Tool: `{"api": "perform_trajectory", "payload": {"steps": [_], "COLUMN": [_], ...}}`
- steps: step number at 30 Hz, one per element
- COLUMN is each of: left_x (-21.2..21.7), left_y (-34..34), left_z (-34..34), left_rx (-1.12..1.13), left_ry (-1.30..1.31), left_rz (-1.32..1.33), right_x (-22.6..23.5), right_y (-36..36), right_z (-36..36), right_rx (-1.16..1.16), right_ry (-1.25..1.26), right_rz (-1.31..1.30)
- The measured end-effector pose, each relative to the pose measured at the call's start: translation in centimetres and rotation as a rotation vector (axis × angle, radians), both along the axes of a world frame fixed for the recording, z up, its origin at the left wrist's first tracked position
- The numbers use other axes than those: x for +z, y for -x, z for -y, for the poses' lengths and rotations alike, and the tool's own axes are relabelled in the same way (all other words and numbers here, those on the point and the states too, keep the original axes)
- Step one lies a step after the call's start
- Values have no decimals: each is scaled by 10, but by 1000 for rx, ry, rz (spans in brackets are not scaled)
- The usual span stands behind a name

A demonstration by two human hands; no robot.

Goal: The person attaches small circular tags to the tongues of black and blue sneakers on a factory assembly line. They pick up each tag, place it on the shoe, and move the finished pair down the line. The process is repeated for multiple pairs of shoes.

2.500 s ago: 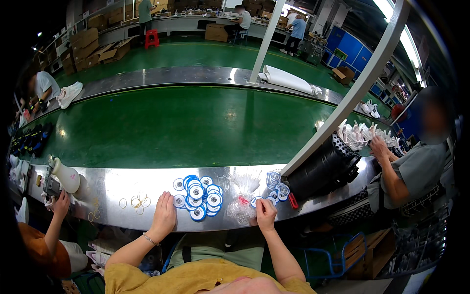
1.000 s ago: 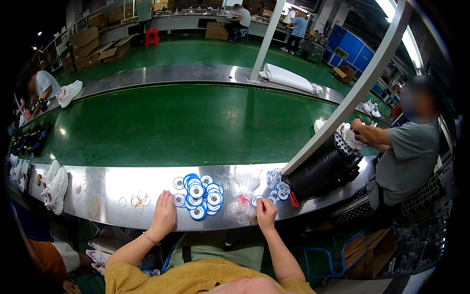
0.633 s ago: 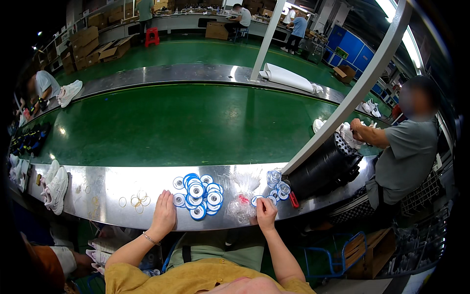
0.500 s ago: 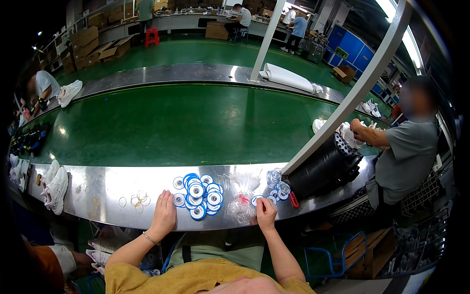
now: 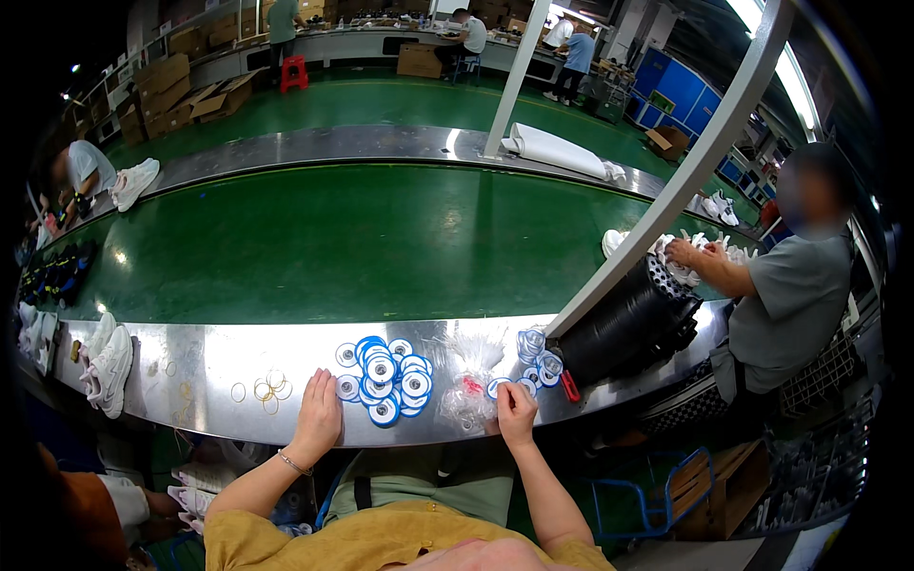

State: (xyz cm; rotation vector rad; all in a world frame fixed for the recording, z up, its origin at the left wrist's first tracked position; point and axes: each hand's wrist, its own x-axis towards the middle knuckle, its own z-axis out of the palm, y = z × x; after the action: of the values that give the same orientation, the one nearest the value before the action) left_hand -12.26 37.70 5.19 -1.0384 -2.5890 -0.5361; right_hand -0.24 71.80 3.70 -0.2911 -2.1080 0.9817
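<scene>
My left hand [image 5: 320, 411] lies on the metal bench edge, fingers stretched out and close together, holding nothing I can see. Just right of its fingertips is a pile of round blue-and-white tags [image 5: 381, 379]. My right hand [image 5: 516, 413] rests with curled fingers by the front edge; whatever is inside them, if anything, is hidden. A single round tag [image 5: 497, 387] shows at its knuckles. Left of this hand sits a clump of clear plastic strands [image 5: 473, 366] with a pinkish-red part. Beyond the hand are more round tags in clear wrap [image 5: 533, 352] and a red-handled tool [image 5: 569, 385].
Rubber bands [image 5: 271, 390] and white sneakers [image 5: 112, 366] lie to the left on the bench. A slanted white post [image 5: 657, 205] rises at right beside a black ribbed cylinder [image 5: 633, 328]. A co-worker [image 5: 795, 285] handles white shoes there. Green conveyor surface [image 5: 333, 243] stretches behind.
My two hands and the tag pile stay practically where they were. At right, the co-worker's hands have shifted over the white shoes. The view has moved very slightly.
</scene>
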Motion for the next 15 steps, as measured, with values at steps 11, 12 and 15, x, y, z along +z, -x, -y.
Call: {"api": "perform_trajectory", "payload": {"steps": [11, 12, 15], "left_x": [-1, -2, -6], "left_y": [1, 1, 1], "left_z": [1, 1, 3], "left_rx": [-4, -5, -6], "left_ry": [-18, -14, -9], "left_rz": [-17, -20, -24], "right_x": [-2, -2, -2], "right_y": [2, 2, 1], "right_z": [0, 0, -1], "right_rx": [-6, -6, -8], "right_ry": [-19, -18, -17], "right_rz": [-10, -6, 17]}}
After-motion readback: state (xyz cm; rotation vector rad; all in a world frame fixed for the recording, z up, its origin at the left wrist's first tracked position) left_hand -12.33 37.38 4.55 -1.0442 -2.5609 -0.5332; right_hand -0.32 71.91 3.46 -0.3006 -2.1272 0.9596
